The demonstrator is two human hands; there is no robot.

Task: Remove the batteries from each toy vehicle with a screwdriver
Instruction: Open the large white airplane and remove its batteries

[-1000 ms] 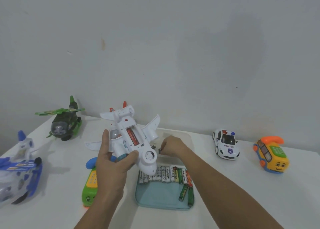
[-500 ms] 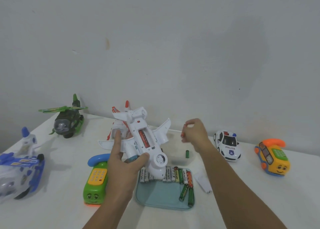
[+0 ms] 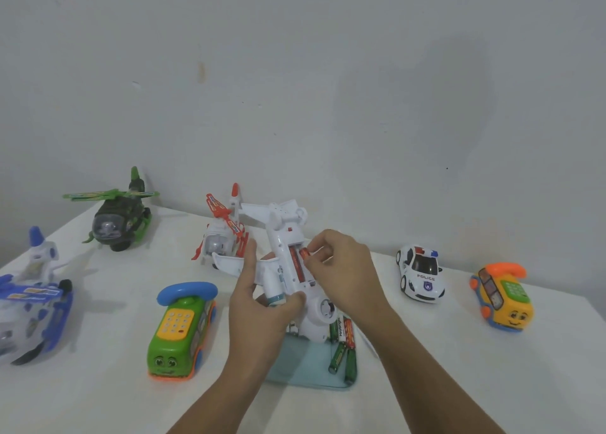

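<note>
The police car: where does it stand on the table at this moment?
In the head view the white police car stands on the right side of the table, between the right hand and the yellow telephone toy, touching neither.

Bench (image 3: 459, 384) abuts wall (image 3: 328, 89) at rear. Centre front: tray (image 3: 305, 365), loose batteries (image 3: 342, 335) lying in its right half. Directly above tray: aeroplane (image 3: 285, 237), underside up, gripped by left hand (image 3: 259, 305); right hand (image 3: 344, 269) pinches compartment battery (image 3: 303, 253) in its belly. Left of tray: bus telephone (image 3: 182, 330). Far left: edge helicopter (image 3: 29, 299). Rear left: corner helicopter (image 3: 119, 219). Behind aeroplane: middle helicopter (image 3: 221, 237). Right of tray: police car (image 3: 421, 273); beyond it, far right: handset telephone (image 3: 501, 297).
</note>
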